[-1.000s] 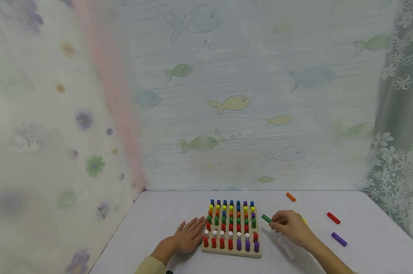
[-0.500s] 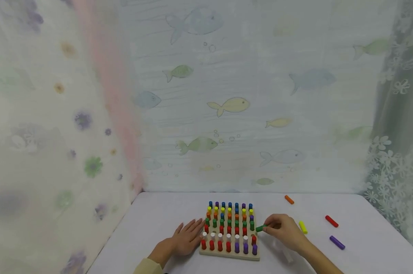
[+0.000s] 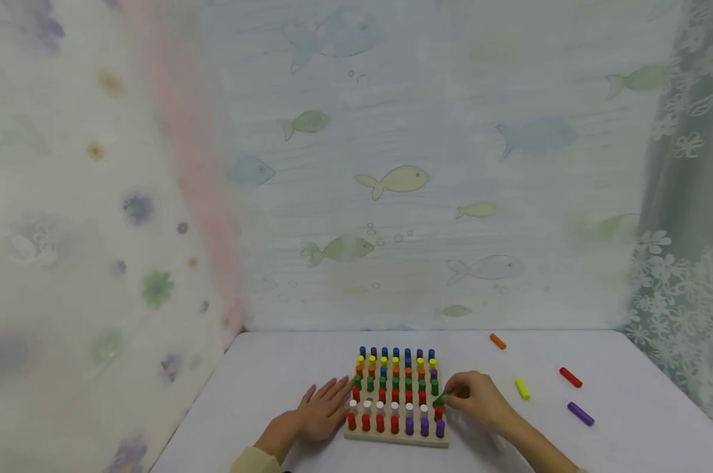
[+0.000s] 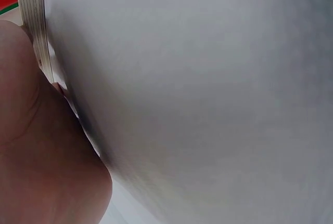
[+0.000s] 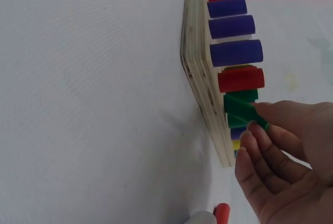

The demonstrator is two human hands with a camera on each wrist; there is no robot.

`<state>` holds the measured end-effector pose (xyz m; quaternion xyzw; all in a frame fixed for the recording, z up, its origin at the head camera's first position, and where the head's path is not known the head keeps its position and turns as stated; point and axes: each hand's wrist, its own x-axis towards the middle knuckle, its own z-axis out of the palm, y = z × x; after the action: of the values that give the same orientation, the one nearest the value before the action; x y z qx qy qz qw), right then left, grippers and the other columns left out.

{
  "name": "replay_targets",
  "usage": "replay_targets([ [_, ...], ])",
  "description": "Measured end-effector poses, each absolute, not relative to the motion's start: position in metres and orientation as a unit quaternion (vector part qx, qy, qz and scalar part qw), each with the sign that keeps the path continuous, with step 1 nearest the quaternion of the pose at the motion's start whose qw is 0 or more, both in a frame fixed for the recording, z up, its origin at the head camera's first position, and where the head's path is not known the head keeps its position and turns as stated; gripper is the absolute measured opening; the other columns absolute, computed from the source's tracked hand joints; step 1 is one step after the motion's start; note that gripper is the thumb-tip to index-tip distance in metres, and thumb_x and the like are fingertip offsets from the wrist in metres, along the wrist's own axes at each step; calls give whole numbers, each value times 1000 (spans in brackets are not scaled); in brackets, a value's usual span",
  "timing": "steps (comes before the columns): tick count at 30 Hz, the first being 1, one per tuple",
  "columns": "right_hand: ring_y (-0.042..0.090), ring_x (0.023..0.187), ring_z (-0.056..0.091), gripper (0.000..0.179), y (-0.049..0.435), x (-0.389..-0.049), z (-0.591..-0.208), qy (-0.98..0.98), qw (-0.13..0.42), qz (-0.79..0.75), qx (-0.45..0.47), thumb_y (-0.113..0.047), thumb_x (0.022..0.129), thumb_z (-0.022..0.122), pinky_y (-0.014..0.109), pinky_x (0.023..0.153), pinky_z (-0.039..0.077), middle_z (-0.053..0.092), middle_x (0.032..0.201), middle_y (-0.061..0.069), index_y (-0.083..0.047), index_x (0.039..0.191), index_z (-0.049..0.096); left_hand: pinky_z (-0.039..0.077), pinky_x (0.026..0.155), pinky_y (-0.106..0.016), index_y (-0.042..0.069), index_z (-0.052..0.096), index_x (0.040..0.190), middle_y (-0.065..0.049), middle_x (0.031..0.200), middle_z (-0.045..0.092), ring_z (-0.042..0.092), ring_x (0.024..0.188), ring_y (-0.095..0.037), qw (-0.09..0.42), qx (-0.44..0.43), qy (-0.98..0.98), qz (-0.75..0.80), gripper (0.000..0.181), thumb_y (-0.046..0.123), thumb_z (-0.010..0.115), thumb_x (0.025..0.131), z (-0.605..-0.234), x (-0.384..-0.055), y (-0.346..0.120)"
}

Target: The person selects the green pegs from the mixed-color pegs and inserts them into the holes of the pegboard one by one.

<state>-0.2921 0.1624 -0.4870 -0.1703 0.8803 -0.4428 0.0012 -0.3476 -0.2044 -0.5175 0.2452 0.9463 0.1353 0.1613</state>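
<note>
A wooden pegboard (image 3: pixel 391 441) filled with rows of coloured pegs lies in the middle of the head view. My right hand (image 3: pixel 480 401) pinches a green peg (image 5: pixel 244 110) between thumb and fingers at the board's right edge. In the right wrist view the peg is tilted, its lower end at the board beside an upright red peg (image 5: pixel 241 79). My left hand (image 3: pixel 323 414) lies flat left of the board, fingers spread, fingertips against its side. The left wrist view shows part of that hand (image 4: pixel 47 146) beside the board's edge (image 4: pixel 34 16).
On the white table (image 3: pixel 261 374), loose pegs lie to the right: orange (image 3: pixel 497 341), yellow (image 3: pixel 522 389), red (image 3: pixel 571 377) and purple (image 3: pixel 581 413). A whitish peg (image 5: pixel 202 218) shows low in the right wrist view. A fish-patterned curtain (image 3: pixel 403 263) hangs behind.
My right hand has moved left with the green peg, from beside the board to its right edge, and the peg's tilt has changed. My left hand stays in place.
</note>
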Motion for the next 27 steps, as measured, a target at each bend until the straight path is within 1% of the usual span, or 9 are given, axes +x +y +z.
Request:
replay_targets([
  [5,10,72,58,9,162,-293,-490,883,11,-439,-164,-12,91,77,22,63,50,67,81,-3,-4,94,73,3,122,-67,24,22,165,0,171,21,13,157,-31,177,241,945,135,71,64,26,106,-511,-341,-202],
  [8,9,72,59,10,161,-292,-491,876,12,-447,-178,-12,90,77,22,64,50,68,81,-2,-4,93,73,4,121,-68,24,22,165,-1,171,21,13,157,-32,185,241,943,134,70,63,27,106,-510,-339,-201],
  [9,9,72,59,10,161,-292,-491,874,13,-449,-185,-12,90,77,22,64,51,68,82,-2,-3,94,74,3,120,-69,25,21,165,-1,171,19,12,158,-32,187,241,943,134,70,63,26,106,-512,-339,-201],
  [15,6,75,63,13,159,-293,-494,871,23,-447,-201,-15,94,74,21,67,53,73,87,-2,-3,99,76,1,120,-69,28,19,165,2,172,17,9,158,-31,182,242,943,137,71,65,22,106,-522,-344,-203],
  [19,7,79,64,18,156,-295,-495,869,28,-452,-199,-18,97,71,21,69,53,75,93,2,-3,104,77,2,121,-68,30,22,165,3,171,19,12,158,-30,176,238,945,137,73,69,23,104,-529,-350,-206],
  [22,7,80,64,22,153,-296,-494,866,31,-457,-202,-20,99,69,21,69,53,76,96,4,-1,108,77,4,122,-66,29,25,164,2,171,21,14,157,-30,171,235,947,139,71,67,27,104,-527,-351,-206],
  [27,9,76,63,23,152,-297,-492,862,42,-461,-205,-18,101,67,22,64,54,75,95,5,0,110,76,2,121,-67,27,24,164,1,171,21,13,157,-31,170,238,945,146,69,63,28,106,-517,-349,-203],
])
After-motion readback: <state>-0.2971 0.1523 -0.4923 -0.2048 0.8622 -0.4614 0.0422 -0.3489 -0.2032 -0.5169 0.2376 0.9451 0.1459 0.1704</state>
